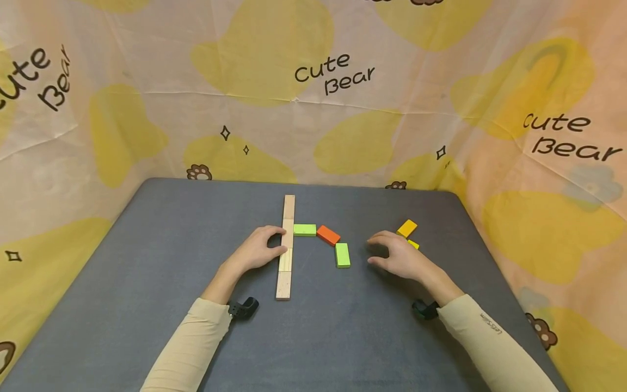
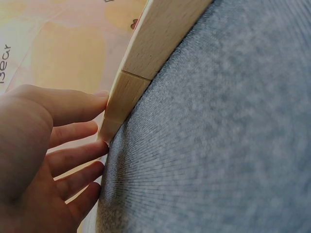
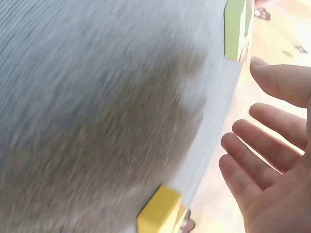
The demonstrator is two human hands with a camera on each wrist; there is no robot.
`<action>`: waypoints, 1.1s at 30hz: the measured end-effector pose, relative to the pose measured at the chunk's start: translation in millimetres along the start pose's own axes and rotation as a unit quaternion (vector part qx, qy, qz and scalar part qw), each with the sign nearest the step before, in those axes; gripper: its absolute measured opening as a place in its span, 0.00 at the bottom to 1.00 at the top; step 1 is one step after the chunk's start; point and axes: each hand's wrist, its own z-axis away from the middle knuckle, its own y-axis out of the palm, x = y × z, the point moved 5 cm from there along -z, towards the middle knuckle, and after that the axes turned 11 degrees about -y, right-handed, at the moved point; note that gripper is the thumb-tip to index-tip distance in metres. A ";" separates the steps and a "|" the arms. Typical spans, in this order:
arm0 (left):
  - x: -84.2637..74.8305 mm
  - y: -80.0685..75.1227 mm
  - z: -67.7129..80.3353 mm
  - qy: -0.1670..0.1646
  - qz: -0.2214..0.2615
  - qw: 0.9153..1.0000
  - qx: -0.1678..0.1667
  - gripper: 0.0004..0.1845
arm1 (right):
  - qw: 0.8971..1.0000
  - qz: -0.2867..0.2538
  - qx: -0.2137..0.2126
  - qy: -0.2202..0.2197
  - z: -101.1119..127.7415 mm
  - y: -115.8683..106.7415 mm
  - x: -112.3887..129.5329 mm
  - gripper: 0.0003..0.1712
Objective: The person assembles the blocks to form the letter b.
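Plain wooden blocks (image 1: 289, 207) lie end to end in a straight row on the grey table. My left hand (image 1: 257, 249) touches the row's left side with thumb and fingertips; the left wrist view shows its fairly straight fingers against the wooden blocks (image 2: 158, 43). From the row's right side run a light green block (image 1: 305, 230), an orange block (image 1: 328, 235) and a second green block (image 1: 343, 256), bending toward me. To their right hovers my right hand (image 1: 405, 256), relaxed and holding nothing. Beside it lies a yellow block (image 1: 407, 228), with another yellow block (image 1: 413, 244) partly hidden.
The grey tabletop (image 1: 333, 337) carries all the blocks. A patterned cloth (image 1: 274, 109) hangs along the table's back and sides. Each wrist wears a black band, such as the left strap (image 1: 243, 308).
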 end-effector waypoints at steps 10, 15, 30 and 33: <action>1.7 0.7 -1.5 -0.005 0.004 1.000 0.001 0.27 | 0.999 0.008 -0.040 0.028 22.4 -18.7 -25.6 0.28; 1.2 0.6 -1.9 -0.005 0.005 1.000 0.001 0.27 | 0.997 0.006 -0.057 0.056 34.9 -25.6 -38.0 0.27; 1.9 1.4 -2.1 -0.004 0.002 1.000 0.000 0.27 | 0.991 -0.009 -0.098 0.087 61.5 -31.5 -71.4 0.28; 2.3 1.8 -1.8 -0.004 0.000 1.000 -0.001 0.27 | 0.990 -0.022 -0.091 0.106 64.6 -30.1 -75.9 0.30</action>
